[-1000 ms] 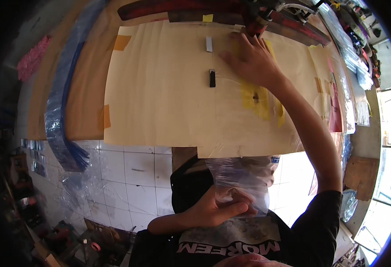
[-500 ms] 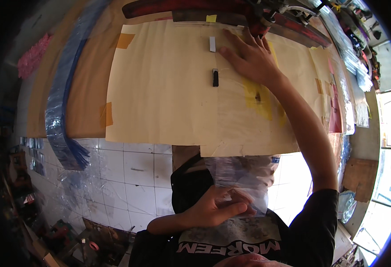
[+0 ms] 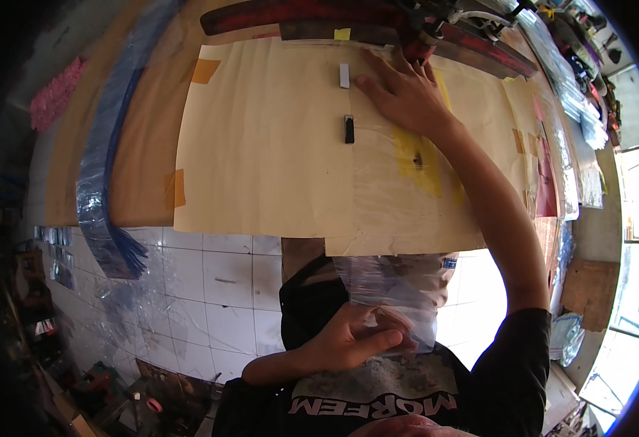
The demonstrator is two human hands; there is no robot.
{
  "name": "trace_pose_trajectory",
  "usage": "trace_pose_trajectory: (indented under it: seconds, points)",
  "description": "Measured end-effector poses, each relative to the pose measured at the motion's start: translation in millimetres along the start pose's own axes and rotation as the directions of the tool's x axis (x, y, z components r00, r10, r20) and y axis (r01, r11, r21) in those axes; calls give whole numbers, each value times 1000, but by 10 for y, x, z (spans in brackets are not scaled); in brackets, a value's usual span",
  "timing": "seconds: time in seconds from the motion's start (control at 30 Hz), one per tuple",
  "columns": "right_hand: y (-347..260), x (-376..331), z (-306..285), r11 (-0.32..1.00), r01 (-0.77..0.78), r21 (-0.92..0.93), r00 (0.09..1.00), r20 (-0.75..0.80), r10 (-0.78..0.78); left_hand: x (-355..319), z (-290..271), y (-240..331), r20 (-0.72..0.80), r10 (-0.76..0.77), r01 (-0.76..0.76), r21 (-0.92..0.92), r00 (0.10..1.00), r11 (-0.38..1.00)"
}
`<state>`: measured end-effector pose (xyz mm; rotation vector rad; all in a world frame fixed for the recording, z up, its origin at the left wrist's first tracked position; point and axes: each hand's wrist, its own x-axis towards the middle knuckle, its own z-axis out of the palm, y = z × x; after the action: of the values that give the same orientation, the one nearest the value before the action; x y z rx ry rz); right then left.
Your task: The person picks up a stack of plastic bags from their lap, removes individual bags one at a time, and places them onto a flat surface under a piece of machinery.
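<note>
Close to my body, my left hand (image 3: 363,339) is closed around a bunch of thin clear plastic bags (image 3: 392,288), which hang between me and the table edge. My right hand (image 3: 413,98) lies flat with fingers spread on the cream paper-covered table (image 3: 261,146). Its fingertips reach the dark red bar of a machine (image 3: 472,47) at the far edge and are partly hidden there. Under and around that hand, what looks like clear film lies over yellow tape (image 3: 418,160). Left of the hand are a small white block (image 3: 344,76) and a small black block (image 3: 348,130).
A bundle of blue-tinted plastic film (image 3: 95,175) drapes over the table's left part, its end hanging past the front edge. Pink material (image 3: 56,95) sits far left. More clear plastic (image 3: 568,160) lies along the right side. White floor tiles (image 3: 225,291) show below.
</note>
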<state>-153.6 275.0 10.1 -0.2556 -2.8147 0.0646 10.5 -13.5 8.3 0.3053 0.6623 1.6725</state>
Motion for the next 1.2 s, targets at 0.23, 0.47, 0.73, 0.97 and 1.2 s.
trace_pose_trajectory:
  seconds: [0.23, 0.47, 0.73, 0.97, 1.2]
  points:
    - [7, 0, 0, 1000, 18, -25, 1000, -17, -18, 21, -11, -87, -46, -29, 29, -4, 999, 1000]
    - [3, 10, -15, 999, 31, -19, 999, -11, -31, 65, -113, -322, -97, -43, 43, -12, 994, 999]
    - [7, 10, -5, 998, 52, -35, 998, -28, -53, 104, -98, -397, -158, -50, 38, -79, 986, 996]
    - [-20, 15, -33, 1000, 15, -7, 999, 30, -15, 101, -96, -395, -157, -46, 38, -50, 987, 998]
    - [-1, 40, -2, 1000, 24, 2, 1000, 17, -24, 102, -106, -417, -150, -41, 31, -73, 988, 997]
